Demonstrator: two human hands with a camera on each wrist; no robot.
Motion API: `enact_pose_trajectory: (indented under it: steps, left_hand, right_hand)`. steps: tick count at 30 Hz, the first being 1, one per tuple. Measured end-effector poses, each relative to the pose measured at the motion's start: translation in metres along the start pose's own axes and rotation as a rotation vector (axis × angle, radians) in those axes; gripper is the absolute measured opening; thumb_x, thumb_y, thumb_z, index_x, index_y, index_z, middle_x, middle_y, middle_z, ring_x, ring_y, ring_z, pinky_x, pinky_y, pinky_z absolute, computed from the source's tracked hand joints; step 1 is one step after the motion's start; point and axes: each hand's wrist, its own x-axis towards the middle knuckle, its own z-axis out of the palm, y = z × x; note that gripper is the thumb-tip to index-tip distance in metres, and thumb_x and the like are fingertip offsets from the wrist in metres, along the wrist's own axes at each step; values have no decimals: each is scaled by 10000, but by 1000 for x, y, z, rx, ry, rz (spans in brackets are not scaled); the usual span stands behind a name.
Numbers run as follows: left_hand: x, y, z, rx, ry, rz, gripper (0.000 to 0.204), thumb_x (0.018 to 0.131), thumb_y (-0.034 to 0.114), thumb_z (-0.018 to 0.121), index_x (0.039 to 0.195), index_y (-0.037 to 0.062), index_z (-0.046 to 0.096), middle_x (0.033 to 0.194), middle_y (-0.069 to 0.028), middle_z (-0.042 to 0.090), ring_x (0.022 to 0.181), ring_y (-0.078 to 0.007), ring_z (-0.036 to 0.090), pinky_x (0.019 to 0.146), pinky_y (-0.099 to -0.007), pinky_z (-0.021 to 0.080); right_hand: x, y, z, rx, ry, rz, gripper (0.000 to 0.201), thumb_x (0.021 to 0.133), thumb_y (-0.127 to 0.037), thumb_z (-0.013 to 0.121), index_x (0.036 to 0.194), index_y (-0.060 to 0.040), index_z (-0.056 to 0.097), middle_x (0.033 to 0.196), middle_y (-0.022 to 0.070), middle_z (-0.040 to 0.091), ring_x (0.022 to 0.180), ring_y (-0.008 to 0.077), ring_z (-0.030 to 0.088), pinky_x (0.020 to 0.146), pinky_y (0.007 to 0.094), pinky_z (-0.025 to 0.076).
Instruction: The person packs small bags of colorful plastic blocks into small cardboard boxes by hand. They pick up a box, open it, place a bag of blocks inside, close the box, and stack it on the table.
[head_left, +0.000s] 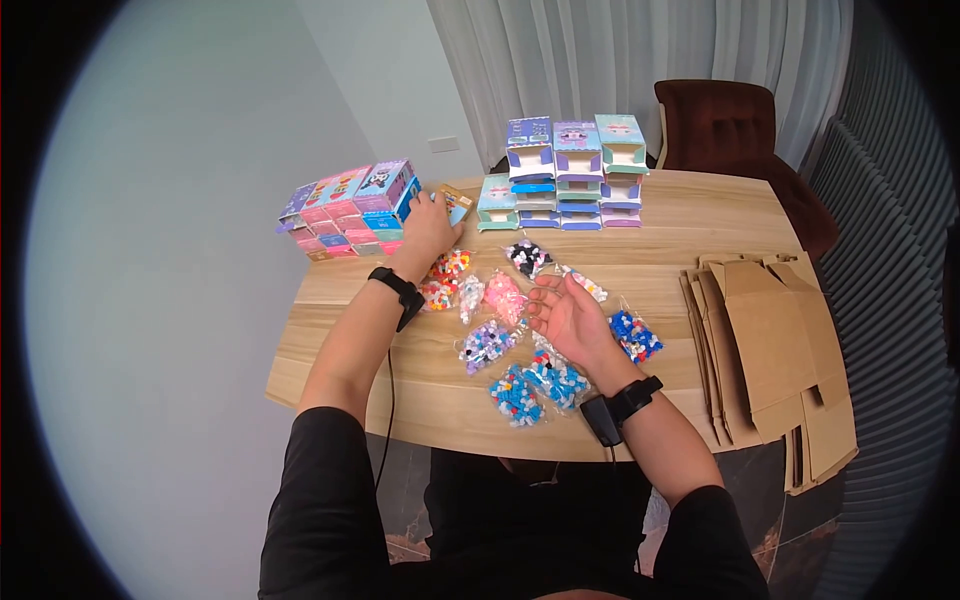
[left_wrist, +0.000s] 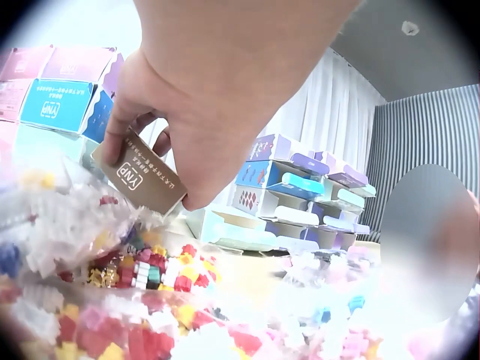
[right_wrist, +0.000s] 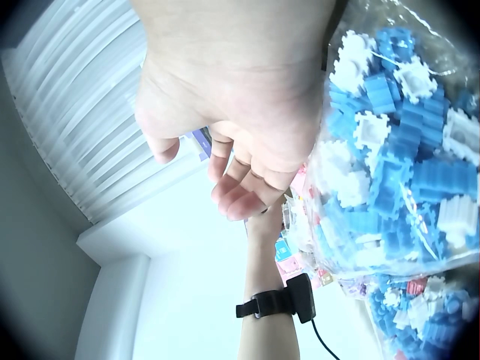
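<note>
My left hand [head_left: 428, 232] grips a small cardboard box [left_wrist: 139, 174] with a brown end marked YNP, fingers over one side and thumb on the other. In the head view that hand is beside the right end of a stack of closed boxes [head_left: 345, 205]. My right hand [head_left: 572, 322] hovers palm up over the bags, holding nothing, its fingers loosely bent. Around it lie clear bags of small building blocks: a pink bag [head_left: 504, 297], a lilac bag [head_left: 487, 345], a black-and-white bag [head_left: 527, 258] and a dark blue bag [head_left: 634, 335]. Red-and-yellow bags [head_left: 450, 265] lie below my left wrist.
Opened, stacked boxes [head_left: 577, 160] stand at the back with flaps facing me. Flattened brown cartons [head_left: 775, 340] lie at the right edge of the wooden table [head_left: 330, 320]. Blue bags [head_left: 516, 395] lie near the front edge. A brown chair [head_left: 720, 125] stands behind.
</note>
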Motion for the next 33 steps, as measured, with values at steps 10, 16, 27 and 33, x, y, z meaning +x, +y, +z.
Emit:
enact_pose_trajectory:
  steps: [10, 16, 27, 33]
  left_hand:
    - [-8, 6, 6, 158, -85, 31, 556, 877, 476, 588, 1138, -16, 592, 1029, -201, 672, 959, -333, 665, 801, -429, 540]
    - [-12, 3, 24, 91, -10, 36, 362, 890, 386, 564, 934, 54, 700, 850, -138, 719, 786, -309, 707, 709, -410, 557]
    - [-22, 2, 9, 83, -154, 19, 403, 939, 395, 483, 930, 65, 715, 879, -150, 717, 832, -313, 700, 716, -419, 547]
    - [-61, -31, -16, -303, 66, -2, 336, 944, 312, 488, 935, 21, 657, 860, -232, 667, 814, -400, 657, 736, -497, 521]
  right_hand:
    - [0, 0, -1, 1, -15, 6, 402, 1019, -392, 430, 1178, -46, 560, 1041, 116, 637, 947, 240, 601, 829, 377, 488]
    - [1, 0, -2, 2, -11, 4, 384, 1017, -377, 437, 1173, -49, 561, 1031, 116, 637, 944, 239, 602, 820, 375, 487]
    - [-2, 0, 1, 8, -7, 6, 373, 1010, -373, 459, 1171, -51, 555, 1037, 114, 630, 942, 237, 601, 813, 374, 487]
    - [-1, -1, -1, 9, -13, 11, 364, 1005, -366, 470, 1172, -52, 545, 1036, 110, 620, 946, 229, 597, 813, 369, 482]
